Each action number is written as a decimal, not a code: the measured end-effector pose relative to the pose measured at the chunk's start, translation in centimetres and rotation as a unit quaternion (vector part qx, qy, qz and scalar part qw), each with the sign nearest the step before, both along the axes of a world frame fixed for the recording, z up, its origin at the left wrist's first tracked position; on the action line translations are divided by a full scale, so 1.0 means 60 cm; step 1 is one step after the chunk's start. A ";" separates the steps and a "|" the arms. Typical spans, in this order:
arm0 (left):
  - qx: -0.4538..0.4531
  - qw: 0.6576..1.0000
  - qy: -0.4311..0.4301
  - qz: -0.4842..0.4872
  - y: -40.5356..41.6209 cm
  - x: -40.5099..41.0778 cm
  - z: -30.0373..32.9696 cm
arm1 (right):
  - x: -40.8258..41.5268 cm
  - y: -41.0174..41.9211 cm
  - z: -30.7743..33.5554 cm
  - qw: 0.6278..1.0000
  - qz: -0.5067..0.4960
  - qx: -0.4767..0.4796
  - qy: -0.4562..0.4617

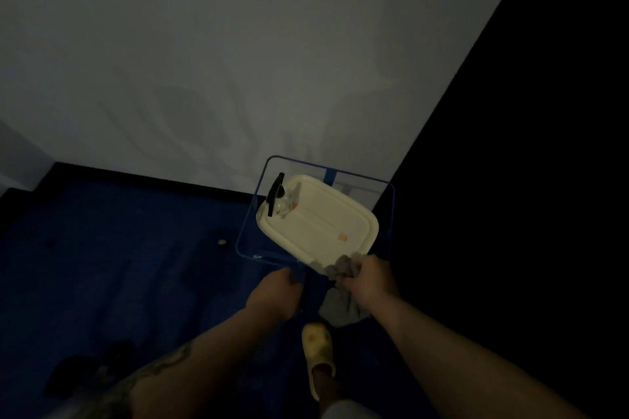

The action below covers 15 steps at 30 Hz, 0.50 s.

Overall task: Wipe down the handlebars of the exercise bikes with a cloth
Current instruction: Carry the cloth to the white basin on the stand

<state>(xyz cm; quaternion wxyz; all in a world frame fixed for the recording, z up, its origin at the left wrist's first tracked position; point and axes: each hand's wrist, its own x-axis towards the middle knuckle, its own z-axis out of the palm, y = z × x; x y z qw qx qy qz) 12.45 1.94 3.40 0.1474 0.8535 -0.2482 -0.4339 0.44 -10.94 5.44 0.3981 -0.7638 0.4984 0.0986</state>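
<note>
A grey cloth [340, 303] hangs from my right hand [369, 277], which is closed on its upper part at the near corner of a cream tray [340, 214]. My left hand [275, 292] is closed around a dark blue bar at the near edge of a blue wire-frame cart [250, 211]. A clear spray bottle with a black trigger [280, 199] lies at the tray's far left corner. No exercise bike or handlebar is in view. The room is dim.
A grey wall fills the upper view, and a black wall [510, 180] runs down the right. The floor [136, 265] is dark blue with a small pale scrap [222, 242] on it. My foot in a yellow slipper [318, 350] stands below the cart. Dark shapes lie bottom left.
</note>
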 end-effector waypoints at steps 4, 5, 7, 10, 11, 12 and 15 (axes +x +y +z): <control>-0.008 1.000 -0.020 0.001 -0.058 0.049 -0.013 | 0.084 -0.083 -0.032 1.000 0.005 0.000 -0.022; -0.015 0.999 -0.022 0.021 -0.067 0.061 -0.020 | 0.101 -0.097 -0.043 1.000 0.010 0.003 -0.022; -0.025 0.997 -0.021 0.068 -0.079 0.078 -0.035 | 0.127 -0.117 -0.073 0.999 0.024 0.004 -0.026; -0.026 0.994 -0.009 0.102 -0.084 0.090 -0.059 | 0.154 -0.133 -0.119 0.999 0.037 -0.010 -0.007; -0.025 0.994 -0.007 0.104 -0.082 0.088 -0.064 | 0.160 -0.136 -0.133 0.999 0.050 0.001 0.006; -0.021 0.994 -0.006 0.107 -0.079 0.087 -0.071 | 0.164 -0.137 -0.145 0.998 0.063 0.023 0.018; 0.000 0.994 -0.005 0.113 -0.064 0.079 -0.081 | 0.164 -0.134 -0.161 0.986 0.135 0.054 0.086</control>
